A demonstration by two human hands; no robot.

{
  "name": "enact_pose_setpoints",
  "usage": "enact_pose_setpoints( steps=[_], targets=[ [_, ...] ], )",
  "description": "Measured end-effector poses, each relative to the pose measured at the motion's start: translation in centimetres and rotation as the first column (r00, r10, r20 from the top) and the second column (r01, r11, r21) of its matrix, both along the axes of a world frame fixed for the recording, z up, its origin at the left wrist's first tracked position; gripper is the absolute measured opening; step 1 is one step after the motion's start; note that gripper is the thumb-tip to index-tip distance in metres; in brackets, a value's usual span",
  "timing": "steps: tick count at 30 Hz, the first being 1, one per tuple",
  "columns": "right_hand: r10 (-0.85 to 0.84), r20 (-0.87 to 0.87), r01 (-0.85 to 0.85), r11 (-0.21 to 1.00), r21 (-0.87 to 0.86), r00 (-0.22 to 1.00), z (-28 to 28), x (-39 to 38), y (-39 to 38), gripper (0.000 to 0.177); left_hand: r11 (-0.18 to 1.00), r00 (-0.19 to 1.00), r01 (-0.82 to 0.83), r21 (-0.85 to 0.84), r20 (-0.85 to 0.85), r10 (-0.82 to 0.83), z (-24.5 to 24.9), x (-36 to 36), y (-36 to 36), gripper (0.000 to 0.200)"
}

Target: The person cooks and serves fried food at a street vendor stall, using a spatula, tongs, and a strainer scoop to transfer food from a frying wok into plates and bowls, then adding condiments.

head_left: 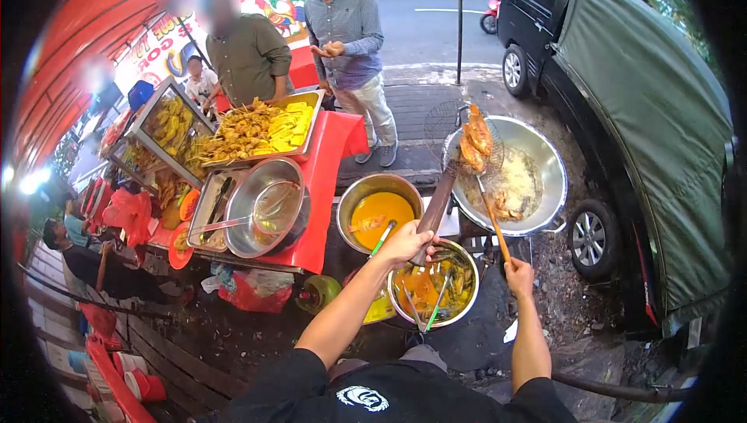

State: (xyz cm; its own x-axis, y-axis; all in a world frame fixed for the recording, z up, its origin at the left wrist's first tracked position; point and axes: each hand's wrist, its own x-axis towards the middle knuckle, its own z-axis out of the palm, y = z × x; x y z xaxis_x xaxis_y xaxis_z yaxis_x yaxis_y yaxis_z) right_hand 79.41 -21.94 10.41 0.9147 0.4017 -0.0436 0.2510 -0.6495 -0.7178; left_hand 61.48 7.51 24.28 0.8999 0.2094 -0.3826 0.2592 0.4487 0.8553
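Note:
My left hand [412,244] is closed round the dark wooden handle of a wire skimmer [442,115], whose mesh hangs over the big frying pan [556,162]. Browned fried fish [476,141] lie on the mesh. My right hand [519,277] grips the light wooden handle of a long metal utensil [496,224]; its far end reaches up to the fish, where its head is hidden. More pieces [506,203] sit in bubbling oil below. Under my left hand stands a pot of sauce with tongs [437,306], and beside it a pot of yellow liquid [381,209].
At left, a red-covered table [331,150] carries a tray of fried food [253,133], a steel bowl [264,209] and a glass case [167,123]. Two people [346,38] stand behind it. A black covered vehicle [638,135] is parked close on the right. A gas cylinder [319,293] stands under the table.

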Motion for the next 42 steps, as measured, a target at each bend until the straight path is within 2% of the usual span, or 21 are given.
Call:
enact_pose_setpoints(
  steps=[3, 5, 8, 12, 15, 17, 18, 20, 22, 23, 24, 26, 28, 30, 31, 36, 37, 38, 40, 42],
  targets=[
    [-0.037, 0.005, 0.037, 0.999, 0.035, 0.999, 0.3, -2.0, -0.3, 0.026, 0.999, 0.999, -0.005, -0.043, 0.037, 0.007, 1.0, -1.1, 0.2, 0.023],
    [-0.077, 0.090, 0.079, 0.997, -0.014, 0.993, 0.8, -3.0, -0.9, 0.028, 0.998, 0.998, -0.001, -0.056, 0.068, 0.005, 1.5, -1.4, 0.3, 0.023],
    [-0.097, 0.061, 0.098, 0.995, -0.013, 0.993, 0.6, -3.8, -2.7, 0.029, 0.999, 0.995, -0.002, -0.047, 0.099, 0.007, 2.3, -1.6, 0.4, 0.026],
    [-0.133, -0.017, 0.131, 0.988, -0.076, 0.991, 6.8, -6.6, -4.3, 0.029, 1.000, 0.991, -0.013, -0.017, 0.137, 0.015, 2.6, -1.5, 0.5, 0.031],
    [-0.173, 0.052, 0.175, 0.984, -0.039, 0.984, 8.7, -7.4, -6.5, 0.025, 1.000, 0.989, -0.023, 0.003, 0.144, 0.022, 2.1, -1.4, 0.3, 0.033],
    [-0.192, 0.077, 0.195, 0.980, -0.030, 0.978, 9.2, -7.8, -8.4, 0.023, 0.991, 0.995, -0.022, 0.134, 0.101, 0.008, 1.3, -1.1, 0.3, 0.034],
    [-0.184, 0.053, 0.189, 0.974, -0.127, 0.982, 12.1, -8.3, -8.5, 0.023, 0.992, 0.994, -0.038, 0.117, 0.107, 0.026, 0.4, -0.9, 0.2, 0.033],
    [-0.174, 0.085, 0.188, 0.961, -0.203, 0.981, 14.6, -8.7, -9.8, 0.021, 0.998, 0.991, -0.039, 0.055, 0.131, 0.031, -1.6, -0.6, 0.0, 0.031],
    [-0.190, 0.161, 0.213, 0.967, -0.143, 0.969, 16.6, -9.0, -10.7, 0.020, 0.999, 0.992, -0.009, 0.051, 0.127, 0.003, -3.4, -0.1, 0.0, 0.028],
    [-0.153, 0.235, 0.205, 0.955, -0.215, 0.960, 17.5, -9.0, -11.2, 0.022, 0.991, 0.997, 0.013, 0.130, 0.068, -0.022, -3.8, 0.3, -0.7, 0.028],
    [-0.125, 0.211, 0.164, 0.970, -0.182, 0.969, 18.3, -8.6, -11.6, 0.023, 0.977, 1.000, 0.021, 0.214, 0.011, -0.023, -4.0, 0.5, -0.8, 0.029],
    [-0.115, 0.200, 0.153, 0.970, -0.189, 0.973, 20.5, -8.4, -11.4, 0.022, 0.982, 1.000, 0.023, 0.188, 0.000, -0.023, -4.9, 0.7, -1.4, 0.034],
    [-0.089, 0.191, 0.133, 0.963, -0.233, 0.978, 21.9, -8.0, -10.9, 0.022, 0.999, 0.999, 0.016, 0.033, 0.046, -0.018, -6.0, 0.7, -2.2, 0.035],
    [-0.031, 0.246, 0.096, 0.962, -0.257, 0.969, 22.1, -7.4, -10.5, 0.022, 0.999, 1.000, 0.025, 0.047, -0.014, -0.024, -5.7, 0.6, -3.0, 0.031],
    [-0.020, 0.249, 0.087, 0.962, -0.258, 0.968, 21.9, -7.2, -10.0, 0.022, 1.000, 0.999, 0.027, -0.006, -0.027, -0.027, -5.0, 0.2, -3.4, 0.026],
    [-0.008, 0.218, 0.040, 0.989, -0.140, 0.976, 18.5, -6.9, -6.8, 0.023, 0.994, 0.998, 0.057, -0.092, 0.037, -0.054, -4.7, -0.5, -4.4, 0.022],
    [0.007, 0.233, 0.044, 0.976, -0.215, 0.973, 17.7, -7.0, -6.1, 0.026, 0.994, 0.998, 0.049, -0.093, 0.043, -0.046, -4.8, -0.7, -4.5, 0.022],
    [0.011, 0.231, 0.040, 0.976, -0.214, 0.973, 17.3, -7.2, -5.7, 0.026, 0.995, 0.998, 0.041, -0.094, 0.047, -0.037, -4.9, -0.8, -4.4, 0.022],
    [0.039, 0.339, 0.118, 0.895, -0.431, 0.940, 17.9, -8.6, -3.8, 0.030, 0.993, 0.998, 0.051, -0.107, 0.053, -0.045, -5.1, -1.2, -4.1, 0.023],
    [0.046, 0.341, 0.136, 0.861, -0.490, 0.939, 17.9, -8.7, -3.7, 0.033, 0.990, 0.996, 0.062, -0.123, 0.064, -0.055, -5.5, -1.4, -3.5, 0.023]
  ],
)
